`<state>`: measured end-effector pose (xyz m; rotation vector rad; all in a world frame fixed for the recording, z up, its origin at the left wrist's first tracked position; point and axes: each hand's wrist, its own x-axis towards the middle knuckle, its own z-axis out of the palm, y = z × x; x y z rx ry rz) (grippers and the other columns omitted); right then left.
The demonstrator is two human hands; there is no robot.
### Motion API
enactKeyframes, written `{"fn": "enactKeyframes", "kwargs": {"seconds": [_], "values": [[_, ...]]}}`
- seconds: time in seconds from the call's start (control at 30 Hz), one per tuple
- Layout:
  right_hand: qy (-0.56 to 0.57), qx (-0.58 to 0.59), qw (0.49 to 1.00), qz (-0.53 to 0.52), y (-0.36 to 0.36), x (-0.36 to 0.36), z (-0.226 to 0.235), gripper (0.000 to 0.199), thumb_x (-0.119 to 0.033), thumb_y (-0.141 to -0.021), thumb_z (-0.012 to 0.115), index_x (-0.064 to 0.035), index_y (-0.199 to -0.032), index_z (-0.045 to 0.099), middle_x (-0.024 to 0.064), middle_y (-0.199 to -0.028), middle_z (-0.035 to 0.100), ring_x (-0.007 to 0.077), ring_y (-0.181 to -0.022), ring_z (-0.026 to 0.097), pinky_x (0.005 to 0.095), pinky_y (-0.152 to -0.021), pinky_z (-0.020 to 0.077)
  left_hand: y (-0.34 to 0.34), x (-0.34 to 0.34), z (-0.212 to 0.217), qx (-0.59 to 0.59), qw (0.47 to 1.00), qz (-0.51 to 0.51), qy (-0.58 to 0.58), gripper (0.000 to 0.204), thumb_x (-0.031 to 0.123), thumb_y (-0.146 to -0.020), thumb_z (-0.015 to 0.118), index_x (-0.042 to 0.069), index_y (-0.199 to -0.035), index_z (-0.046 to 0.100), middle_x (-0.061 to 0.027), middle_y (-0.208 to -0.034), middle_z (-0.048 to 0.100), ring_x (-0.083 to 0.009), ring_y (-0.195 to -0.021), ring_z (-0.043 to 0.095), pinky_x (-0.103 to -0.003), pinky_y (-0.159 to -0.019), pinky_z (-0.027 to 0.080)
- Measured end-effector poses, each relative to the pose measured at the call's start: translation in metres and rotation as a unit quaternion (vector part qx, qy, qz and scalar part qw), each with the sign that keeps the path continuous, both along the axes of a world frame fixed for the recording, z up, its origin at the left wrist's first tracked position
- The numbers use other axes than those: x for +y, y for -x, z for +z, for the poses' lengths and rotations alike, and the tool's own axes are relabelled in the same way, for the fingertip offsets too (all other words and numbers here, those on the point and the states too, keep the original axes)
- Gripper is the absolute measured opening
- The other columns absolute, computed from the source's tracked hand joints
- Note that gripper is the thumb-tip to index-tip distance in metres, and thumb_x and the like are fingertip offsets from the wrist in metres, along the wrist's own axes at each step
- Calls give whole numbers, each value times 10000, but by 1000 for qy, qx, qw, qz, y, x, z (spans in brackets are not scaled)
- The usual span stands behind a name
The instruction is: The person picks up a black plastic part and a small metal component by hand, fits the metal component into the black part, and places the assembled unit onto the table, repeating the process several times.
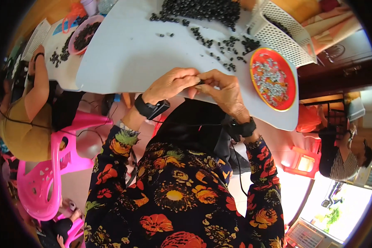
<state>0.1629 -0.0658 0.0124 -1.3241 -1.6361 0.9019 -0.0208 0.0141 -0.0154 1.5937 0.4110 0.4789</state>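
Both my hands meet at near edge of white table (124,53). Left hand (171,84) and right hand (221,91) pinch one small dark bead-like piece (200,82) between fingertips, fingers narrow, closed on it. Piece too small to tell more.

Heap of dark pieces (202,9) at far edge; loose ones scattered toward right side. Orange dish (292,78) with pale grey bits near right corner, white basket (283,35) just beyond.

I judge: keep pinch firm, work over table so drop stays on top.

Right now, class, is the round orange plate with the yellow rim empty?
No: the round orange plate with the yellow rim holds a heap of small silvery-grey pieces on the white table.
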Motion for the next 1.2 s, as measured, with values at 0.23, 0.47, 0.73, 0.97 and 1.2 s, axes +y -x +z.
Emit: {"fn": "enactKeyframes", "kwargs": {"seconds": [0.23,0.47,0.73,0.97,1.2], "values": [[0,-57,995,-83,-48,18,27,155,-33,-823,660,6,-974,657,20,-771,637,49,-693,548,200,-593,443,2,-3,1,-51,998,30,25,264,178,-986,415,-53,-1002,543,-46,-708,569,-135,-702,550,-256,-718,450],[-73,-95,953,-278,-188,91,95,225,-169,-863,637,0,-1010,665,-6,-766,622,51,-649,532,204,-593,443,-2,-7,4,-84,995,21,52,193,131,-958,433,-25,-971,547,-44,-743,563,-98,-678,533,-251,-678,450],[-22,-133,972,-193,-138,90,61,146,-148,-852,638,-27,-918,685,-9,-717,618,43,-615,525,198,-550,423,-1,-8,9,-41,996,39,68,196,122,-950,435,-36,-978,546,-48,-751,572,-102,-681,544,-256,-681,461],[-78,-267,959,-62,-94,99,32,162,-88,-791,630,0,-914,688,85,-721,661,124,-602,601,266,-598,500,-5,-8,7,-40,996,68,45,198,135,-941,451,-29,-973,557,-47,-704,583,-98,-646,538,-233,-618,440],[-159,-327,928,-85,-95,136,13,275,-34,-763,572,4,-1027,637,186,-951,668,320,-800,659,369,-748,524,0,-11,9,-29,997,64,37,176,103,-948,443,-29,-990,550,-50,-702,576,-106,-668,554,-245,-639,451]]}}
